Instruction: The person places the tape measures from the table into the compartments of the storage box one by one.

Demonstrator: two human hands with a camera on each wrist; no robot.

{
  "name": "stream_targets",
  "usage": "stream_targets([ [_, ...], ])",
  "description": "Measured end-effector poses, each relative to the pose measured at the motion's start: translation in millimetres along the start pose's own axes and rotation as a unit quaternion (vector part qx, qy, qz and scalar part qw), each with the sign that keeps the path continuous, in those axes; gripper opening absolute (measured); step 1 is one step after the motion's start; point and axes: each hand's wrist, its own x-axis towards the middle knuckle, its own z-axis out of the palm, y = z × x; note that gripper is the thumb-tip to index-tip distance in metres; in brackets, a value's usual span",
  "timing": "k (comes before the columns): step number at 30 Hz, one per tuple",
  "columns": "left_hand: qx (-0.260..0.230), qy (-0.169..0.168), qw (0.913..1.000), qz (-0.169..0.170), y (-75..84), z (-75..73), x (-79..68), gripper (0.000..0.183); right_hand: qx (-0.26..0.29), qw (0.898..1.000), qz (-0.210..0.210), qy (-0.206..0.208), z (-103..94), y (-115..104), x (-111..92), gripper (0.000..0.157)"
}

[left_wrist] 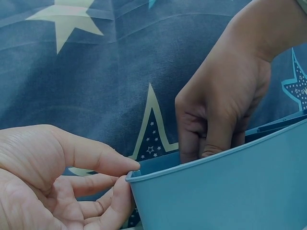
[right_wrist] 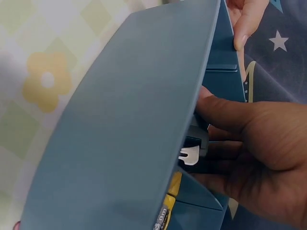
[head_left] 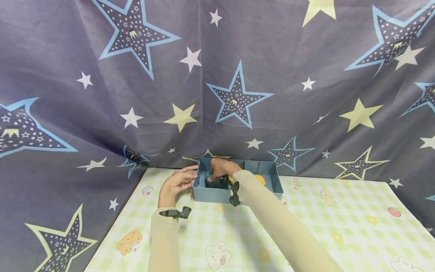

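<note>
A grey-blue plastic divided box (head_left: 212,195) stands at the back of the table. My left hand (head_left: 176,183) holds the box's left corner, with a fingertip at the rim and other fingers curled against the outside, as the left wrist view shows. Inside the left compartment, my right hand (head_left: 222,167) reaches down and grips a black tape measure (head_left: 217,183) with a teal part. Its silver end hook (right_wrist: 190,155) shows in the right wrist view, between the box wall and my fingers. The front wall conceals the tape measure in the left wrist view.
A yellow object (head_left: 261,179) with a dark printed label, its kind unclear, lies farther right in the box, partly behind my right sleeve. A pale green checked cloth (head_left: 316,226) covers the table. Behind the box hangs a dark star-patterned curtain (head_left: 224,139).
</note>
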Motion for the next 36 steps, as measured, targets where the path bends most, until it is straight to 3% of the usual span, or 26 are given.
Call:
stream_targets([
  [3,-0.007,-0.005,1.0,0.002,-0.4,1.3,0.4,0.063,0.0,1.0,-0.006,0.007,-0.7,0,0,0.041],
  [12,-0.002,-0.013,0.9999,0.004,-5.6,3.7,0.7,0.064,-0.033,0.999,0.019,0.008,-2.2,1,2,0.026],
  [19,0.006,-0.003,1.0,0.005,-10.4,3.0,0.3,0.061,-0.023,1.0,0.003,0.01,-0.4,2,2,0.047],
  [22,0.006,0.01,0.9999,0.002,-11.0,1.9,0.3,0.06,-0.023,1.0,-0.001,0.013,1.1,1,3,0.049],
  [30,0.007,0.002,1.0,0.001,-7.3,-1.3,-2.1,0.063,-0.076,0.997,0.014,0.001,0.2,0,12,0.021],
  [34,0.011,0.003,0.9999,0.002,-4.9,-2.0,-2.3,0.064,-0.081,0.997,0.01,-0.017,-2.2,0,16,0.048],
  [36,0.01,0.002,0.9999,0.003,-3.9,-1.9,-2.0,0.064,-0.083,0.996,0.009,-0.015,-3.9,0,16,0.049],
])
